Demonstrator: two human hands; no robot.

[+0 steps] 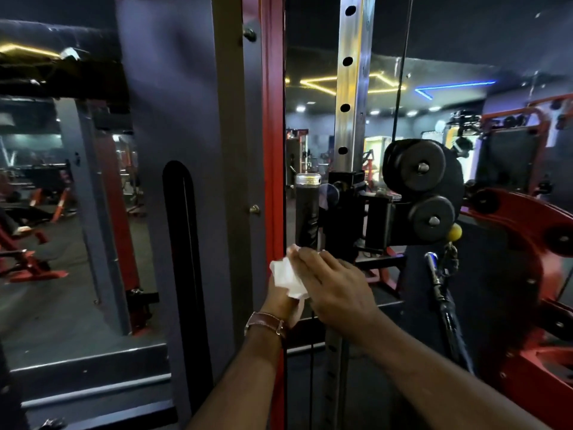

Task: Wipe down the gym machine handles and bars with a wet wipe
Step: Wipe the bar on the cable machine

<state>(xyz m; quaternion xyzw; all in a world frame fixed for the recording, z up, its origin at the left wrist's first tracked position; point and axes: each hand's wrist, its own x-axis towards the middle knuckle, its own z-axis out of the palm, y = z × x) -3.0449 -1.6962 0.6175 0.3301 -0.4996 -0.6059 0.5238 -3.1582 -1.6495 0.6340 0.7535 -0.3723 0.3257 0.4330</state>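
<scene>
both hands: left hand (283, 301) holds wet wipe (288, 279), right hand (336, 287) flat, below black handle (307, 212).

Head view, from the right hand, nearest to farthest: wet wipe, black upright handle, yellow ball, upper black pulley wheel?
1. wet wipe, touching the right hand, on its left
2. black upright handle, just above
3. yellow ball, up right
4. upper black pulley wheel, higher right

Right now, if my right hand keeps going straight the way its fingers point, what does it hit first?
Most likely the wet wipe, which the right hand already touches at the fingers; just beyond stands the black handle. Depth is unclear.
</scene>
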